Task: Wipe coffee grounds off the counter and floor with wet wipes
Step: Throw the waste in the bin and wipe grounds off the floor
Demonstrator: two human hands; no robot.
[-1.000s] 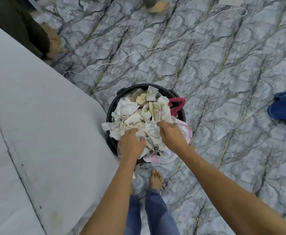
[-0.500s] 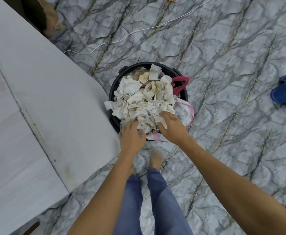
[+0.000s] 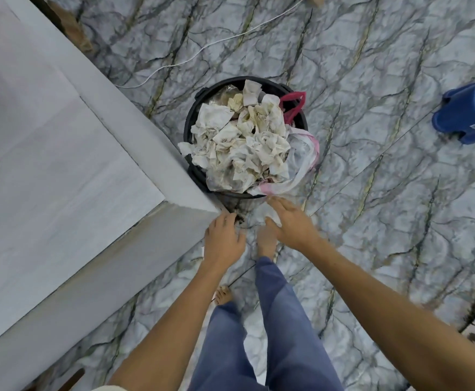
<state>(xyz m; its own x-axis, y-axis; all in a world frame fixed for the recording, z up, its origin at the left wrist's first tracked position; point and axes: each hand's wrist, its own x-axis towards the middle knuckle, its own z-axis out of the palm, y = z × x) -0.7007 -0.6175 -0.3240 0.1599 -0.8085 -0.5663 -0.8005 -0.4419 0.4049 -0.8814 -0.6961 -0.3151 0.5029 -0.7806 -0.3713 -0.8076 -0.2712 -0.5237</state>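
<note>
A black bin (image 3: pixel 194 114) stands on the marbled floor against the counter's corner, heaped with stained, crumpled wet wipes (image 3: pixel 242 139). Pink and clear plastic bags (image 3: pixel 301 153) spill over its right rim. My left hand (image 3: pixel 223 239) hangs just below the counter corner, fingers relaxed, holding nothing. My right hand (image 3: pixel 291 224) is beside it, near the bin's front, fingers loosely spread and blurred; a scrap of white shows under them, and I cannot tell whether it is held. A dark patch of grounds (image 3: pixel 239 217) lies on the floor at the bin's foot.
The pale grey counter (image 3: pixel 61 165) fills the left side, its corner touching the bin. A blue plastic stool (image 3: pixel 467 114) lies on the floor at the right. A white cable (image 3: pixel 202 49) runs across the floor behind the bin. My legs and bare feet (image 3: pixel 265 244) are below my hands.
Both hands have come off the heap of wipes and drawn back toward me, below the bin's front rim. The view has tilted so the bin sits higher and farther.
</note>
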